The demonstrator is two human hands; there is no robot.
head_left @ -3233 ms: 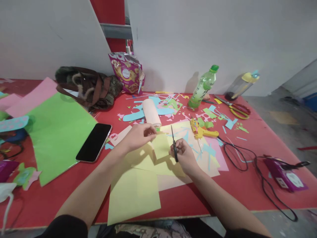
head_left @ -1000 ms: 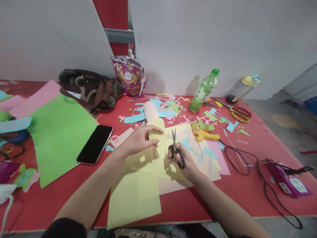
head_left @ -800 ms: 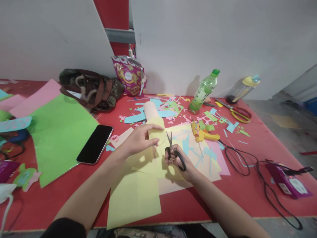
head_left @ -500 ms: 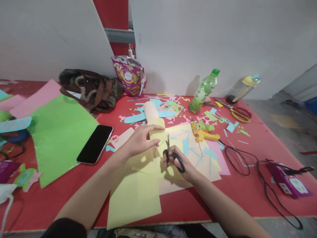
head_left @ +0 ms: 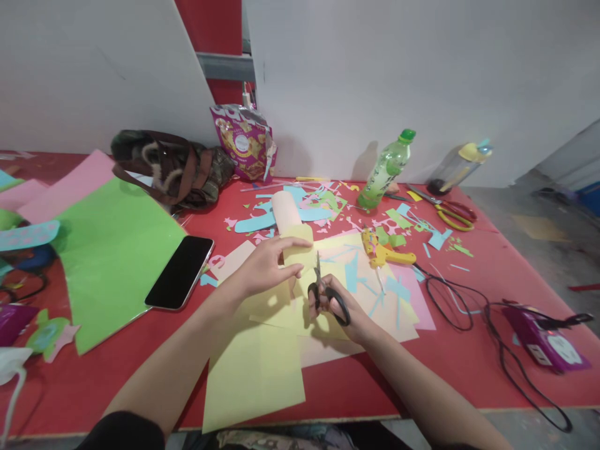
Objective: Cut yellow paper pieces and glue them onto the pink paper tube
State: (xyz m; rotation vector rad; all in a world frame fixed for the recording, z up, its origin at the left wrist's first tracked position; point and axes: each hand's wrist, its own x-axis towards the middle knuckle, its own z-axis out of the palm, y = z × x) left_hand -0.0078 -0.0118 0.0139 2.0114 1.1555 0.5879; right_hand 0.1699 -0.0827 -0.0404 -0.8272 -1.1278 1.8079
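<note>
Pale yellow paper, a small piece with a rounded top [head_left: 298, 242], is held up in the left hand [head_left: 260, 265], its fingers across the front and the thumb below with a gap between them. Just beside it, the right hand [head_left: 341, 290] grasps a pair of black-handled metal scissors [head_left: 318, 279], fingers through the loops, the blades nearly together and pointing away from the person. Whether the tips meet the paper's right edge is hard to make out from this angle.

Beyond the piece, a pale pink paper tube [head_left: 285, 207] lies over a light blue rounded paper strip [head_left: 255, 223] that shows on both sides. Under the hands are overlapping sheets, with a large pale yellow sheet [head_left: 255, 378] nearest the person and a peach sheet [head_left: 328, 351] beside it. A yellow glue gun [head_left: 389, 255] rests to the right, at the edge of the stacked paper. Left of the left hand, a black-screened phone [head_left: 179, 273] lies partly on a bright green sheet [head_left: 110, 256]. A green plastic bottle [head_left: 385, 172] stands farther back on the red tabletop [head_left: 469, 362], near scattered coloured scraps [head_left: 330, 201].
</note>
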